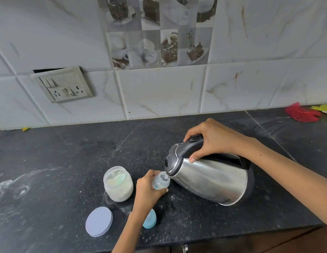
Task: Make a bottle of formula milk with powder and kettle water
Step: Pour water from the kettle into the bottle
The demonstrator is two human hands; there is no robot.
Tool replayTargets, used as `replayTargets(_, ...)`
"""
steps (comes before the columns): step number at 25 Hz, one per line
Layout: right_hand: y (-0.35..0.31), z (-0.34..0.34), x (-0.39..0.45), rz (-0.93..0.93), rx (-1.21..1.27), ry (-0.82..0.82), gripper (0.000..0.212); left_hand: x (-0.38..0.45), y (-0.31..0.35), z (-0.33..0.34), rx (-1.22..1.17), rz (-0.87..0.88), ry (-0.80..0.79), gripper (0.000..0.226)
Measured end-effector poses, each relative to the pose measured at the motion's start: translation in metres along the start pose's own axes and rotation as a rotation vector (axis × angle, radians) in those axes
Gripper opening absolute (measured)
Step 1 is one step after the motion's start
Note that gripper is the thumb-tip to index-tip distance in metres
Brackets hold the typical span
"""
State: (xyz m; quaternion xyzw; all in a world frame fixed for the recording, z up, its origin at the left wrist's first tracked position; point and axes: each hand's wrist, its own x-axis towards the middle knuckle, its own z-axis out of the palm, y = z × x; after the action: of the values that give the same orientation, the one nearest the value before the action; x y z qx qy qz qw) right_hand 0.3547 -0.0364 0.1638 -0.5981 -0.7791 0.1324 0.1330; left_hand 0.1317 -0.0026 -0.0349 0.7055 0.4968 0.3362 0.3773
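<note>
A steel kettle [212,179] with a black lid and handle is tipped to the left, its spout over the mouth of a small clear baby bottle [161,180]. My right hand [208,139] grips the kettle's black handle from above. My left hand [147,191] holds the bottle upright on the dark counter [67,161]. An open jar of pale formula powder [118,183] stands just left of the bottle, with something teal showing through the powder. The jar's round lilac lid [99,221] lies flat in front of it. The blue bottle cap [149,219] sits behind my left wrist, partly hidden.
A tiled wall with a switch and socket plate [65,84] backs the counter. Red cloth [301,113] and something yellow [323,108] lie at the far right. White powder smears mark the counter at left. The counter's front edge runs along the bottom.
</note>
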Motion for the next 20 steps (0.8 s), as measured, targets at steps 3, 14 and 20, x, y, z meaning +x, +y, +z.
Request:
replayTargets(3, -0.0018, -0.0018, 0.0023, 0.003, -0.008, -0.016, 0.044, 0.0005, -0.0005, -0.0015, -0.003, -0.001, -0.006, 0.051)
replayTargets(14, -0.0048, -0.0074, 0.0049, 0.003, -0.036, -0.042, 0.045, 0.0024, -0.0015, -0.001, 0.007, 0.0, -0.025, 0.053)
replayTargets(20, -0.0065, -0.0101, 0.0062, -0.003, -0.055, -0.063, 0.045, 0.0014, -0.0016, -0.0009, 0.013, -0.002, -0.024, 0.053)
